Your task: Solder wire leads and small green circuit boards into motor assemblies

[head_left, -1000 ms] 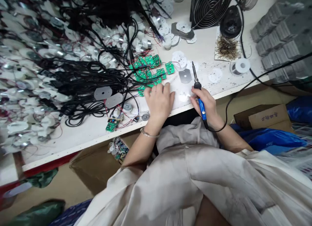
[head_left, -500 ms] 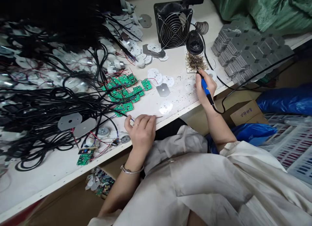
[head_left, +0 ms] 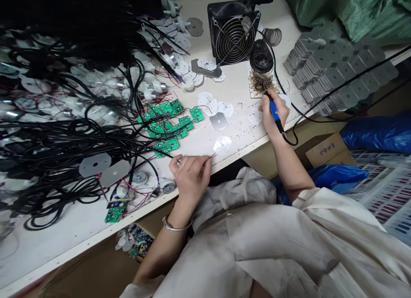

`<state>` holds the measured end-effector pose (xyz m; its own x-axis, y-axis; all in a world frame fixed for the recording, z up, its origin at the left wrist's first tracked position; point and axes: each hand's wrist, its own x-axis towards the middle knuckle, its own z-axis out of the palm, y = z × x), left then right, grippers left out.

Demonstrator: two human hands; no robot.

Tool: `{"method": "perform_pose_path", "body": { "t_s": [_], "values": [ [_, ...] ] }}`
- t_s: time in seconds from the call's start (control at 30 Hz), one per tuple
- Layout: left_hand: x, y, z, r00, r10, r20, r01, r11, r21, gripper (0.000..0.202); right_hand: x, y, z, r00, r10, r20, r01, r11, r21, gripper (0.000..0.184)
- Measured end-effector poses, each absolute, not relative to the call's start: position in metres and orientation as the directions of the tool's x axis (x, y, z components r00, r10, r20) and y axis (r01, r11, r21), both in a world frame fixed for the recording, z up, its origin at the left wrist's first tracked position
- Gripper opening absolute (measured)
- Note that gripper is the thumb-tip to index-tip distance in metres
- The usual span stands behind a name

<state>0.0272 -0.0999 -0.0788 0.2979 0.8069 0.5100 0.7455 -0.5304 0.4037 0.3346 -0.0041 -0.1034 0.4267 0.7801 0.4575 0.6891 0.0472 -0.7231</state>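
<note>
My right hand (head_left: 272,114) is closed round a blue-handled soldering iron (head_left: 274,111), its tip against the brown cleaning pad (head_left: 260,81) near the black stand. My left hand (head_left: 189,171) rests at the table's front edge, fingers pinched on the end of a thin black cable (head_left: 167,153) with bare wire tips poking out toward a white round disc (head_left: 222,144). A cluster of green circuit boards (head_left: 167,120) lies just beyond my left hand. A grey metal plate (head_left: 218,121) sits between both hands.
A big tangle of black cables (head_left: 64,131) and small motors covers the left of the white table (head_left: 64,229). A black fan (head_left: 233,32) stands at the back, stacked grey plates (head_left: 334,71) at right. A cardboard box (head_left: 326,150) and blue bags lie below.
My right hand carried the soldering iron from the middle of the table out to the cleaning pad. My left hand left the green boards and drew back to the front edge, pinching a cable end.
</note>
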Motion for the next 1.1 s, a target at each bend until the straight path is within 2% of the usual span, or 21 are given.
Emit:
{"method": "perform_pose_path", "body": {
  "t_s": [0.3, 0.47, 0.6, 0.7, 0.83, 0.93, 1.03, 1.1],
  "values": [
    [0.029, -0.103, -0.080, 0.238, 0.825, 0.513, 0.730, -0.500, 0.466, 0.007, 0.337, 0.001, -0.109, 0.460, 0.782, 0.421, 0.593, 0.082, -0.801, 0.061],
    [0.028, -0.106, -0.077, 0.205, 0.827, 0.524, 0.728, -0.487, 0.482, 0.008, 0.339, 0.002, -0.112, 0.514, 0.736, 0.440, 0.487, 0.171, -0.857, 0.053],
    [0.029, -0.107, -0.076, 0.167, 0.841, 0.515, 0.719, -0.462, 0.520, 0.010, 0.318, -0.025, -0.101, 0.490, 0.701, 0.518, 0.468, 0.290, -0.835, 0.044],
    [0.033, -0.107, -0.075, 0.138, 0.838, 0.529, 0.726, -0.448, 0.521, 0.012, 0.283, -0.064, -0.092, 0.362, 0.749, 0.555, 0.467, 0.370, -0.803, 0.039],
    [0.036, -0.107, -0.076, 0.107, 0.862, 0.496, 0.713, -0.413, 0.566, 0.011, 0.243, -0.098, -0.089, -0.022, 0.806, 0.592, 0.591, 0.488, -0.643, 0.036],
    [0.034, -0.109, -0.074, 0.118, 0.916, 0.383, 0.698, -0.351, 0.624, 0.010, 0.232, -0.099, -0.093, -0.220, 0.839, 0.498, 0.686, 0.496, -0.532, 0.032],
    [0.032, -0.108, -0.068, 0.140, 0.944, 0.298, 0.688, -0.309, 0.657, 0.011, 0.234, -0.091, -0.094, -0.315, 0.874, 0.369, 0.677, 0.480, -0.558, 0.035],
    [0.031, -0.104, -0.065, 0.166, 0.942, 0.291, 0.676, -0.324, 0.662, 0.011, 0.237, -0.084, -0.092, -0.397, 0.852, 0.342, 0.611, 0.524, -0.594, 0.037]
  ]
}}
